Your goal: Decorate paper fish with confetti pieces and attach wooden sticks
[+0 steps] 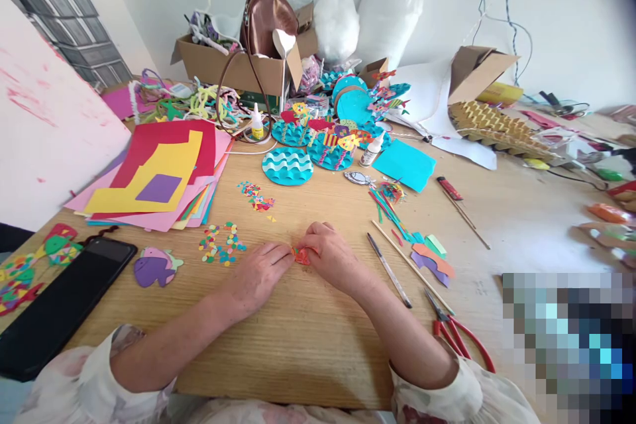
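Observation:
A small red-orange cut-out piece (302, 256) lies at the middle of the wooden table, partly hidden by my fingers. My left hand (259, 276) has its fingers pressed together at the piece's left edge, closed on it against the tabletop. From the other side, my right hand (332, 260) pinches the same piece between thumb and fingers. Left of my hands are colourful paper dots (223, 242) and a purple and pink paper fish (157, 266). Small confetti-like scraps (257, 197) are scattered beyond them.
Coloured sheets (163, 165) are stacked at left, above a black phone (64, 305). At right lie a pen (389, 270), a wooden stick (412, 266), red-handled scissors (460, 334) and paper strips (430, 262). Glue bottles (371, 150) and wavy blue discs (287, 166) stand farther back.

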`<state>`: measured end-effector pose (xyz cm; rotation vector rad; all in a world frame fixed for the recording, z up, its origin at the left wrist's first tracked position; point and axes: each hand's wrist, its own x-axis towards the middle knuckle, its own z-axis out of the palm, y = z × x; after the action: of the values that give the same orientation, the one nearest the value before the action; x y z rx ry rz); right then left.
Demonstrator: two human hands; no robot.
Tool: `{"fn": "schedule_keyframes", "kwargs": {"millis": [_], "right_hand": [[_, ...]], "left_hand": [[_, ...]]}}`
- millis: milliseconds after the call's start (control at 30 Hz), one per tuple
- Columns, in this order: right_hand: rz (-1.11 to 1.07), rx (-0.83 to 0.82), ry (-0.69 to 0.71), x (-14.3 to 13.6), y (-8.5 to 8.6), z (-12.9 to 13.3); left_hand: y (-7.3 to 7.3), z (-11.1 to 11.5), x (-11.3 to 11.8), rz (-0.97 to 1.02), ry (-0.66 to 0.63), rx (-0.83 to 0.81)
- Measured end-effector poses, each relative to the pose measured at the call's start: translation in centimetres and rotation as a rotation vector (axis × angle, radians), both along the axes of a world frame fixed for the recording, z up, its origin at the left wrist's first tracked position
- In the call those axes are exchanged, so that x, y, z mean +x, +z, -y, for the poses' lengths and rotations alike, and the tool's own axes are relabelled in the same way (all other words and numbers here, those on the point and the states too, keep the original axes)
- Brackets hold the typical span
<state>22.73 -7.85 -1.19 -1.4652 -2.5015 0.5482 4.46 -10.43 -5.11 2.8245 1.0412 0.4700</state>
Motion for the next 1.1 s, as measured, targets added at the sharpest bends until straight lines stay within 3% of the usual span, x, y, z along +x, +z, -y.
{"fn": "schedule_keyframes", "kwargs": {"millis": [267, 700, 1100], "right_hand": [[0.014, 0.050, 0.040, 0.0, -1.0, 0.0], [0.011, 0.035, -0.016, 0.4, -0.3, -0.2], [0.075, 0.061, -0.037, 0.0, -0.6, 1.5]], "left_hand": [[-0.1, 0.2, -0.1, 0.015, 0.002, -0.014], [-0.2, 0.1, -0.1, 0.019, 0.009, 0.009], [-0.2, 0.2, -0.1, 0.016, 0.017, -0.015]]}}
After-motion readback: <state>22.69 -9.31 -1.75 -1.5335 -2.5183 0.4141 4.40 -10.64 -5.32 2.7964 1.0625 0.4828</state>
